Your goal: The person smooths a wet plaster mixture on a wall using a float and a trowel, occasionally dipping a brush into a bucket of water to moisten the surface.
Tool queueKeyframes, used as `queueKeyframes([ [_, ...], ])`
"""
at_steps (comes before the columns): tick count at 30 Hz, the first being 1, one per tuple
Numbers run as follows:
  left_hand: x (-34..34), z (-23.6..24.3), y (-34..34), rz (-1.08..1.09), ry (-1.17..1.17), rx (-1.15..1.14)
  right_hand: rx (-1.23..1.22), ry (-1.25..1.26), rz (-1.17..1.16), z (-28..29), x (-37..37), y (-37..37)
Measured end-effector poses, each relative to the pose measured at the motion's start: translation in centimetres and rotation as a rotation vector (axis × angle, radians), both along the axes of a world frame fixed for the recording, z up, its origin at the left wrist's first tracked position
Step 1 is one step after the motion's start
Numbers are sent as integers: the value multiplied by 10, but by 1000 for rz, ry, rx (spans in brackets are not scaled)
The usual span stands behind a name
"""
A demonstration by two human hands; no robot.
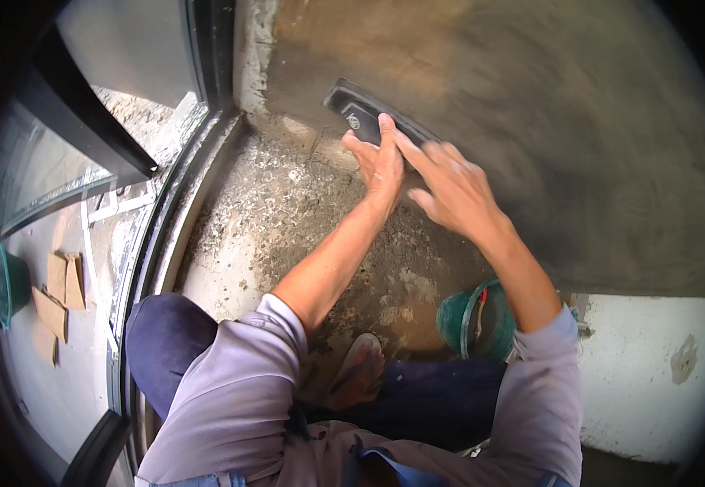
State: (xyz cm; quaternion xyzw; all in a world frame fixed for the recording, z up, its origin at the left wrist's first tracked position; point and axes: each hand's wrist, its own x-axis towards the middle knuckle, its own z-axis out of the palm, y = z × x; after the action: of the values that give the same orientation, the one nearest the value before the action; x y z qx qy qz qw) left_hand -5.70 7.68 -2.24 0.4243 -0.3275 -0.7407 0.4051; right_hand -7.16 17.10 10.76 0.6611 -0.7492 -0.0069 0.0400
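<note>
A dark plastering float [358,110] lies tilted against the grey plastered wall [564,138], its far end near the wall's left edge. My left hand [380,166] is closed on the float at its back, thumb pointing up along it; the grip itself is partly hidden. Just to the right, my right hand [456,191] reaches over the float's near end with fingers stretched out and thumb apart. Its index finger meets my left hand, and its other fingertips are slightly blurred.
A green bucket [452,321] with a red-handled tool [481,308] stands by my right forearm. Rough, mortar-spattered floor [271,195] lies below. At left runs a dark door frame [178,174]; beyond it are cardboard pieces [54,304] and another green bucket [9,284].
</note>
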Motion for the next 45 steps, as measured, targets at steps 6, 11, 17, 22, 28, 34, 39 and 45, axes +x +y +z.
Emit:
queueKeyframes([
  [6, 11, -11, -59, 378, -245, -434, 393, -391, -166, 54, 76, 115],
  [11, 45, -24, -101, 363, -380, -592, 353, -574, -246, 60, 95, 166],
  [17, 17, -25, -74, 531, -347, -724, 443, -575, -394, 53, 67, 204],
  [22, -9, -13, 52, -185, -358, -424, 486, -719, -260, 31, 43, 169],
  [28, 13, -34, -74, 408, -281, -537, 497, -753, -287, 27, 42, 192],
  [34, 53, -62, -157, 516, -230, -512, 545, -843, -309, 34, 45, 214],
  [39, 7, -75, -27, 235, -342, -722, 597, -807, -322, 33, 39, 205],
  [45, 38, -76, 56, -108, -257, -460, 618, -723, -141, 36, 47, 158],
])
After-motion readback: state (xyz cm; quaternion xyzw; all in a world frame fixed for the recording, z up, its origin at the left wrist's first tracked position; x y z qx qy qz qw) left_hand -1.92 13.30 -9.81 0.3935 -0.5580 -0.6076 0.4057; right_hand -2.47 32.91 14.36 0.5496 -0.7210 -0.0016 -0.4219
